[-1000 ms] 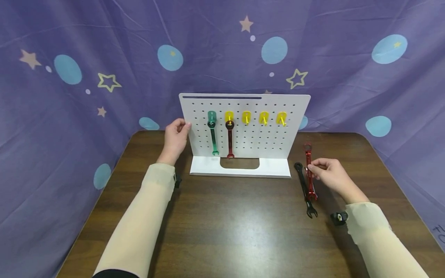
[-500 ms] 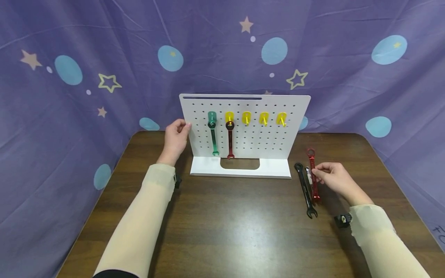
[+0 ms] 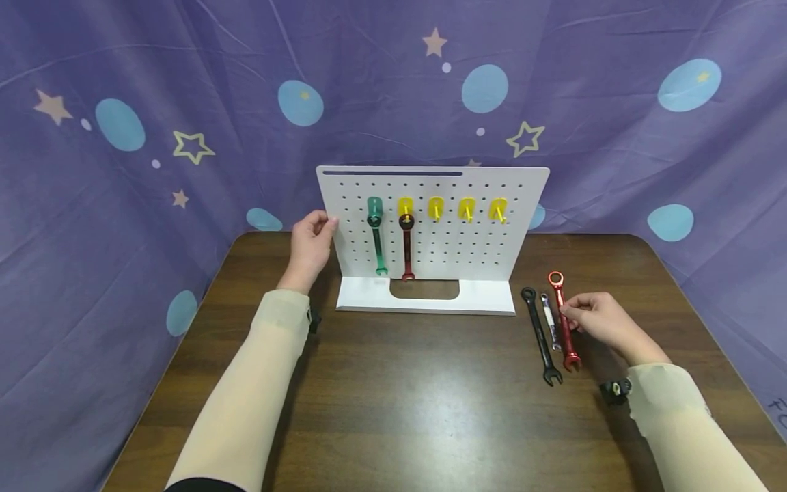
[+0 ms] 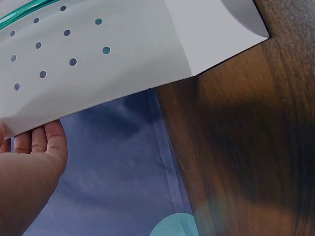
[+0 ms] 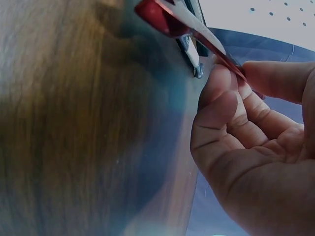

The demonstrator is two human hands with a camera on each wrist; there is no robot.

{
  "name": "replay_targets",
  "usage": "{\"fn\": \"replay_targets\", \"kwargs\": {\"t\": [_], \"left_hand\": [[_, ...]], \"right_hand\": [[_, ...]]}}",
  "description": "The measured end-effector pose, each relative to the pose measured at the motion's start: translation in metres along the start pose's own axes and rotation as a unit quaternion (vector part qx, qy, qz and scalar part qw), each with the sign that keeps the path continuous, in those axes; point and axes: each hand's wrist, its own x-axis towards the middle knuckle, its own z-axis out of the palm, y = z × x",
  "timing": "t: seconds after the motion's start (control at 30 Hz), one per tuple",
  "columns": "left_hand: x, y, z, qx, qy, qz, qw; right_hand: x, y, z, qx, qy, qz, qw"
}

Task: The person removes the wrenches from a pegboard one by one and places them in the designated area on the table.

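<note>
My right hand (image 3: pixel 599 326) pinches a shiny red combination wrench (image 3: pixel 565 333) by its middle, between thumb and fingers. In the right wrist view the red wrench (image 5: pixel 209 40) slants away from the fingertips. Just left of it, on the table, lie a small silver wrench (image 3: pixel 549 318) with a white patch and a longer black wrench (image 3: pixel 540 335). My left hand (image 3: pixel 310 247) holds the left edge of a white pegboard (image 3: pixel 356 292), thumb in front and fingers behind. A green wrench (image 3: pixel 378 250) and a dark red wrench (image 3: pixel 407 256) hang on its two leftmost hooks.
Three yellow hooks, among them the middle one (image 3: pixel 436 206), carry nothing on the pegboard's right half. The board stands on a brown wooden table (image 3: pixel 393 410). Behind the table hangs a purple curtain (image 3: pixel 381 89) with stars and blue ovals.
My right hand has moved the red wrench rightward and towards me, uncovering the silver wrench. My left hand keeps its place on the pegboard edge.
</note>
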Motion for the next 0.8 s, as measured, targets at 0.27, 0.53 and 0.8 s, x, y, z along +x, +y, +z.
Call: {"fn": "replay_targets", "kwargs": {"t": [0.27,0.53,0.8], "left_hand": [[-0.001,0.0021,-0.0008,0.005,-0.002,-0.007,1.0],[0.0001,0.0008,-0.0007,0.009,-0.001,-0.006,0.9999],[-0.0005,0.002,-0.0006,0.012,-0.003,-0.011,0.9999]], "right_hand": [[-0.0024,0.0021,-0.0048,-0.025,-0.015,0.023,0.9993],[-0.003,0.0042,-0.0056,-0.051,-0.012,0.026,0.9983],[-0.0016,0.008,-0.006,-0.075,-0.014,0.038,0.9964]]}}
